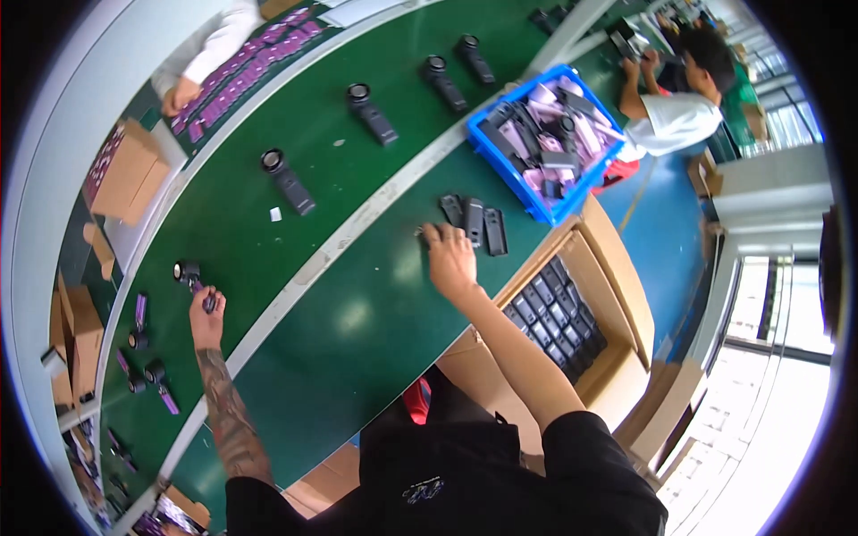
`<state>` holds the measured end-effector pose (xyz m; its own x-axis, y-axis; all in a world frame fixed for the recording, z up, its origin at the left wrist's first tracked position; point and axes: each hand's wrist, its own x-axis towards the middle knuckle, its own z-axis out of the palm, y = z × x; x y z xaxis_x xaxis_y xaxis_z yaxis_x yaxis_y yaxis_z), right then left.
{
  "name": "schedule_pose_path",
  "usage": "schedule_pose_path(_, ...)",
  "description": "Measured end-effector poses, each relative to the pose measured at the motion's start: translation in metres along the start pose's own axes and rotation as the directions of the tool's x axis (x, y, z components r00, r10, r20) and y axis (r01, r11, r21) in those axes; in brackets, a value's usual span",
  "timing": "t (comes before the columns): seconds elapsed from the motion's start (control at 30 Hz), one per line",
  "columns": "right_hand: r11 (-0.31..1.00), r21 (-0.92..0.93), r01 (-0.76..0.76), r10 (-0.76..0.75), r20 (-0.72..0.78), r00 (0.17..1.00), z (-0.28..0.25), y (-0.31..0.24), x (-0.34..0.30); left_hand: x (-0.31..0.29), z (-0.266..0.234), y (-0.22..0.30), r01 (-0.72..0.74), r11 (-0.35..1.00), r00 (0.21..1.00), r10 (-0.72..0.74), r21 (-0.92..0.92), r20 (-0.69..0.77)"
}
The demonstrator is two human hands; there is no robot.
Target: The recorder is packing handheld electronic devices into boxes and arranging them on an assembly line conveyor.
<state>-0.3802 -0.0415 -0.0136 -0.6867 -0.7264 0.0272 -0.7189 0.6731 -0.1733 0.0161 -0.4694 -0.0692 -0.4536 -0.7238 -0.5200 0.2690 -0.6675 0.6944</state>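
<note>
My left hand [207, 320] is closed around the lower part of a handheld fan [186, 272] with a round black head and some purple on its body. The hand is over the far side of the green bench. On the near side, my right hand [451, 261] reaches to the lower end of a group of black casing pieces. Its fingers look bent and slightly apart, and nothing shows gripped in them. The middle casing piece [474, 221] and the open half shell [495, 231] lie beside the fingers. A tiny shiny piece [417, 231] is by the fingertips.
Several black fans, one a fan [288, 182], lie along the conveyor past a pale rail [335, 241]. A blue crate [500, 168] of casings stands right, above a carton [626, 308] of black parts. Purple-handled fans [161, 386] lie left. Co-workers sit at upper left and right.
</note>
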Motion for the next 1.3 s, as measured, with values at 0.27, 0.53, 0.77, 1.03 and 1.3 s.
schedule_pose_path(0.27,0.903,0.367,-0.225,0.110,0.310,0.944,-0.050,0.010,-0.020,-0.179,0.228,-0.104,-0.109,0.975,0.969,0.148,-0.194,0.198)
schedule_pose_path(0.53,-0.386,0.803,-0.455,0.040,0.507,0.861,-0.071,0.031,-0.064,-0.212,0.293,-0.165,0.164,0.983,0.954,-0.179,0.082,0.242)
schedule_pose_path(0.77,-0.575,0.759,-0.307,0.100,0.437,0.894,-0.099,0.019,-0.105,-0.232,0.343,-0.220,0.137,0.975,0.961,-0.173,0.175,0.213)
schedule_pose_path(1.03,0.426,0.904,-0.019,0.200,-0.074,0.977,-0.112,0.007,-0.118,-0.243,0.368,-0.250,0.105,0.991,0.933,-0.127,0.084,0.337)
schedule_pose_path(1.3,0.651,0.759,0.006,0.153,-0.138,0.979,-0.115,-0.008,-0.118,-0.257,0.389,-0.247,0.069,0.994,0.907,-0.096,0.081,0.410)
